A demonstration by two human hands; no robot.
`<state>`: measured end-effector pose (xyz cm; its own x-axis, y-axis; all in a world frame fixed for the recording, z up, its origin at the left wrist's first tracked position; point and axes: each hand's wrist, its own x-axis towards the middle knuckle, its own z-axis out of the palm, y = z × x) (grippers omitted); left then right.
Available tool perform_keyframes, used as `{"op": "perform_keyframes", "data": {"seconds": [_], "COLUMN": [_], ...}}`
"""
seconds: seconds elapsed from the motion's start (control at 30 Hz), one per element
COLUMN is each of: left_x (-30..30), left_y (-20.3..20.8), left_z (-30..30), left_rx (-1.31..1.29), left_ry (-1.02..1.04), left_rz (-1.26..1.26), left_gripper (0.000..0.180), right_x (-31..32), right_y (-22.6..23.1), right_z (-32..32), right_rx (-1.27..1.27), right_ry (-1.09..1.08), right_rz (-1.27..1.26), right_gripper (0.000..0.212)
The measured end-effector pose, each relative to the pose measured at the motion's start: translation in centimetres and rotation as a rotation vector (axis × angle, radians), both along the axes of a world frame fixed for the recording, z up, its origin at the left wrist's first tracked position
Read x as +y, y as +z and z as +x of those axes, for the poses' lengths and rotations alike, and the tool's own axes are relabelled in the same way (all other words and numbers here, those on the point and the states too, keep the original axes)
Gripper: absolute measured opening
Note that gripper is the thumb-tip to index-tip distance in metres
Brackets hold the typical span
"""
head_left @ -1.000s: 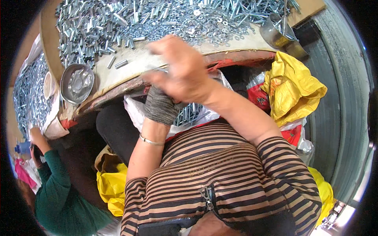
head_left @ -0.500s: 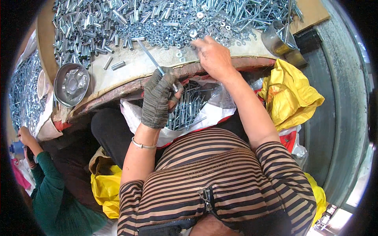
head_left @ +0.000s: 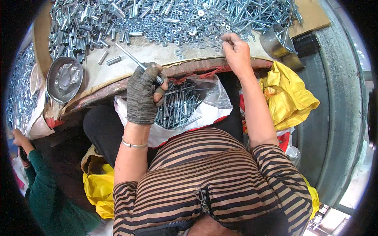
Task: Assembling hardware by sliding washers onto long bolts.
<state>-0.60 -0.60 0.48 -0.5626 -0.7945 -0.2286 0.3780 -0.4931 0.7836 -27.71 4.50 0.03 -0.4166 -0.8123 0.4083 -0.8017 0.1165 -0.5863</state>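
Grips a slim metal rod (head_left: 130,55) in the gloved left hand (head_left: 142,92), with fingers curled around it, slanting it over the table (head_left: 92,74) beyond the left side of the white bag (head_left: 214,111) of metal fasteners (head_left: 179,105). Holds the bare right hand (head_left: 238,53) half curled beyond the bag's right side, just beside loose washers (head_left: 197,33); cannot tell of anything pinched there.

The gloved left hand (head_left: 143,96) grips a slim metal rod (head_left: 129,54), angled over the worktable (head_left: 91,65)! Bare right hand (head_left: 237,51), fingers curled, beside loose washers (head_left: 193,31); below, an open white bag (head_left: 215,108) holds metal fasteners (head_left: 177,104).
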Motion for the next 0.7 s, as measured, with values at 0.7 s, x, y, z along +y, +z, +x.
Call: {"op": "perform_keyframes", "data": {"seconds": [0.7], "left_x": [0.3], "left_y": [-0.7], "left_z": [-0.9], "left_rx": [-0.327], "left_ry": [-0.157], "left_rz": [-0.313], "left_gripper": [0.026], "right_x": [-0.1], "right_y": [-0.6], "right_z": [-0.3], "right_rx": [0.130], "right_ry": [0.129], "right_rz": [0.095], "right_gripper": [0.016]}}
